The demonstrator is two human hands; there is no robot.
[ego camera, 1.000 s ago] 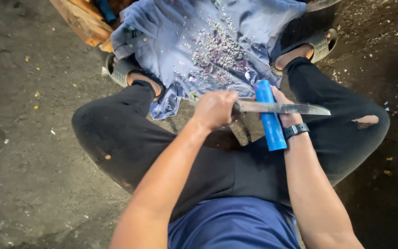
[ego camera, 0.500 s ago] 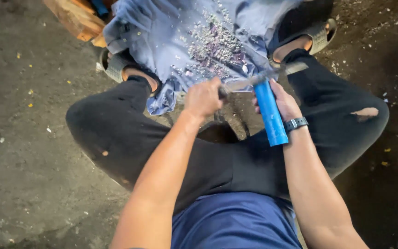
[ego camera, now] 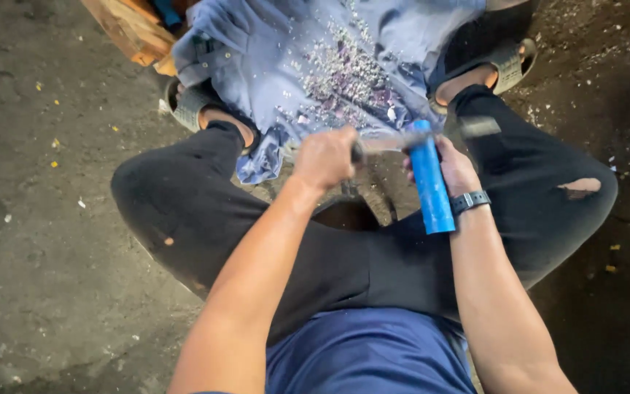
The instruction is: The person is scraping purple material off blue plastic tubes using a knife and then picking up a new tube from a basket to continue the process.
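Note:
My left hand is closed around the handle of a long metal knife, whose blurred blade lies across the top of a blue cylinder. My right hand grips that blue cylinder from behind, holding it nearly upright between my knees. A dark watch sits on my right wrist. In front of my hands a blue cloth is spread on the ground, littered with small pale shavings.
I am seated low with black-trousered legs bent and sandalled feet at either side of the cloth. A wooden piece lies at the top left. Dark dirt ground with scattered bits surrounds me.
The knife has swung from resting across the cylinder, down towards the cloth, and back to the cylinder's top. The view has shifted slightly; the blade is blurred by motion.

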